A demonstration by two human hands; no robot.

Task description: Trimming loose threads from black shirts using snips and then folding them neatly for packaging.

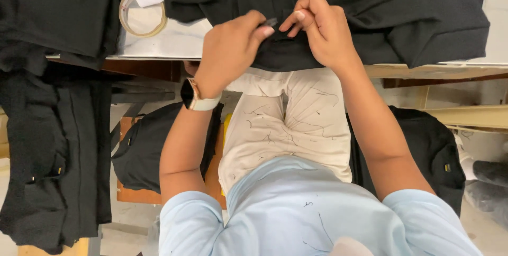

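Two hands work at the edge of a black garment on a table.

The left hand (228, 49) is closed in a pinch on a small dark tool (270, 22), too small to identify, its tip poking out past the fingertips. Just beside it, the right hand (320, 28) has its fingers curled and pinching the black garment (370, 7), which spreads beyond both hands and hangs over the near edge of the table (174, 42) below the wrists. A watch with a pale strap (197, 97) sits on the left wrist. Out past the left hand lies a roll of clear tape (142, 15). Loose thread clippings (264, 110) cling to the cream trousers beneath the hands.
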